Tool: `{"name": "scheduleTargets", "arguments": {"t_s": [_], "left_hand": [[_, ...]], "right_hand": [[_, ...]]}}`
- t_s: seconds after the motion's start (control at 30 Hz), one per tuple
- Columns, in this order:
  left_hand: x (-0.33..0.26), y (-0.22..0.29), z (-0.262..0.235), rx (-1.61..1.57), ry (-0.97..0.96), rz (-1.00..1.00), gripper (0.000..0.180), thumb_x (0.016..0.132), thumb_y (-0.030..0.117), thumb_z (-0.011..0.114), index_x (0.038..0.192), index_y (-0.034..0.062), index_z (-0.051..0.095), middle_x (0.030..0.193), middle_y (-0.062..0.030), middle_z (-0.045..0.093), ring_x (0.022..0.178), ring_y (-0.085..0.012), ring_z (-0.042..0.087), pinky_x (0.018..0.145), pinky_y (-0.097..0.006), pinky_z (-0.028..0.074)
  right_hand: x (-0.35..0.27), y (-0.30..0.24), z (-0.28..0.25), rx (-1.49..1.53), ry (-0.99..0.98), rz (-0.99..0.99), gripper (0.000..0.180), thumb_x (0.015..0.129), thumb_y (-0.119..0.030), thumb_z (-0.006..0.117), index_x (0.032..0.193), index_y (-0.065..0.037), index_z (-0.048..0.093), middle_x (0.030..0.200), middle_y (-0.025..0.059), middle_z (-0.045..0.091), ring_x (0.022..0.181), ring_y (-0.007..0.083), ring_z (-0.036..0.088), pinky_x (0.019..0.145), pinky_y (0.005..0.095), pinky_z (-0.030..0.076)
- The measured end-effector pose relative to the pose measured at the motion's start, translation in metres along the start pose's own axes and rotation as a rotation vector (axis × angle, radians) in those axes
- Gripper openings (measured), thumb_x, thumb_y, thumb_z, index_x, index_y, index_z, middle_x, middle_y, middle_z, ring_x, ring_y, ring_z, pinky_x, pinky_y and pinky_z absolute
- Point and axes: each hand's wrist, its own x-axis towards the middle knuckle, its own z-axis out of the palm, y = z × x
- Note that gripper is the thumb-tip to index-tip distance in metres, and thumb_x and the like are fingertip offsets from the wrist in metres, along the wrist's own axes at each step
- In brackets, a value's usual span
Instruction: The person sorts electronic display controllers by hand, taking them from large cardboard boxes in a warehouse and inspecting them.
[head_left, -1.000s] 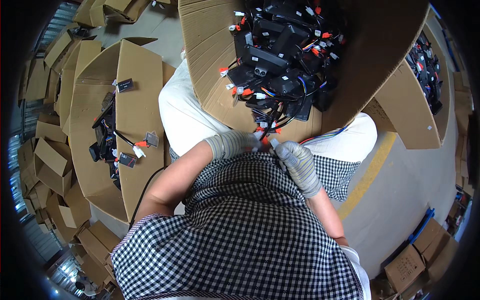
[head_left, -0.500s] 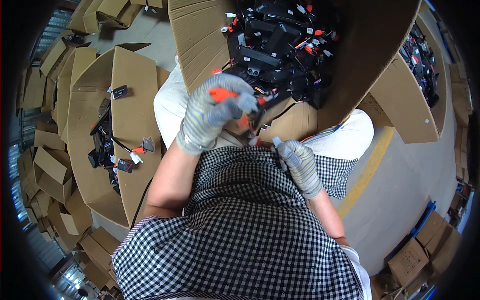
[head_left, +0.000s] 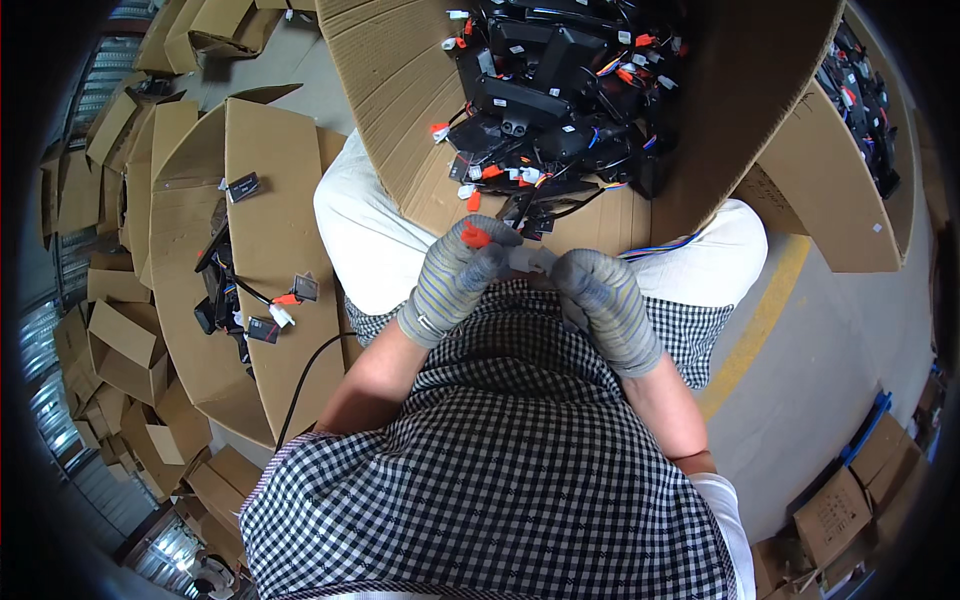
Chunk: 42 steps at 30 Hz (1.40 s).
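Note:
Both of my hands wear striped grey knit gloves and meet over my lap, close to the near edge of an open carton (head_left: 625, 222). My left hand (head_left: 452, 278) is closed round wire connectors. A red connector (head_left: 474, 235) sticks out at its fingers, and a pale, translucent plug (head_left: 524, 259) shows between the two hands. My right hand (head_left: 612, 305) is pinched at the other side of that plug; its fingertips hide whatever small piece they grip. In the carton beyond lie several black plastic units (head_left: 520, 100) with coloured wires and red and white connectors.
To the left stands another open carton (head_left: 285, 150) with black wired parts (head_left: 222, 290) inside. A third carton (head_left: 840, 200) at the right holds similar parts. Empty-looking cartons (head_left: 125, 340) are heaped at far left. A yellow line (head_left: 757, 325) runs along the grey floor.
My left hand has come lower and turned, and my right hand has moved slightly up. The connectors, held apart before, are now together between my fingertips.

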Motion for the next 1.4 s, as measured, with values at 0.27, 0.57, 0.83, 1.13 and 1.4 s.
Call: {"name": "scheduleTargets", "arguments": {"t_s": [0.27,0.57,0.83,1.13,1.4], "left_hand": [[0.011,-0.005,-0.003,0.325,-0.059,-0.141,0.038,0.093,0.04,0.05,0.091,0.0038,0.059,0.073,-0.0016,0.054,0.061,-0.0115,0.048,0.057,-0.025,0.039],[0.02,-0.012,0.002,0.519,-0.07,-0.226,0.026,0.095,0.027,0.046,0.094,0.0049,0.06,0.074,-0.0041,0.057,0.067,-0.0133,0.053,0.061,-0.024,0.042],[0.028,-0.012,-0.005,0.656,-0.209,0.082,0.021,0.094,0.017,0.045,0.097,0.0029,0.059,0.078,-0.0073,0.062,0.074,-0.0203,0.061,0.065,-0.026,0.048],[0.034,-0.01,0.004,0.436,-0.183,-0.433,0.033,0.094,0.034,0.048,0.094,0.0036,0.06,0.086,-0.0077,0.059,0.078,-0.0183,0.059,0.073,-0.028,0.049],[0.071,-0.097,-0.042,1.0,0.041,-0.029,0.03,0.085,0.02,0.058,0.111,0.0052,0.057,0.096,-0.0155,0.061,0.092,-0.0279,0.06,0.083,-0.035,0.046]], "right_hand": [[0.008,0.002,-0.013,-1.258,-0.036,-0.518,0.02,0.086,-0.026,0.057,0.076,-0.009,0.062,0.065,0.0075,0.058,0.057,0.024,0.058,0.051,0.0337,0.043],[0.026,0.016,-0.037,-1.29,-0.182,-0.451,0.014,0.082,-0.024,0.059,0.081,-0.012,0.064,0.07,0.0064,0.061,0.065,0.0263,0.06,0.058,0.036,0.046],[0.037,0.037,-0.046,-1.345,-0.196,-0.669,0.012,0.07,-0.012,0.063,0.081,-0.016,0.066,0.079,0.0014,0.063,0.07,0.0206,0.063,0.055,0.0333,0.049],[0.035,0.036,-0.041,-1.179,-0.215,-0.561,0.017,0.087,-0.024,0.055,0.082,-0.009,0.061,0.075,0.0047,0.063,0.07,0.0212,0.063,0.058,0.0329,0.048],[0.034,0.022,-0.07,0.188,0.146,-0.268,0.043,0.089,-0.036,0.06,0.095,0.006,0.062,0.054,-0.0015,0.048,0.047,0.0073,0.044,0.049,0.0223,0.04]]}}
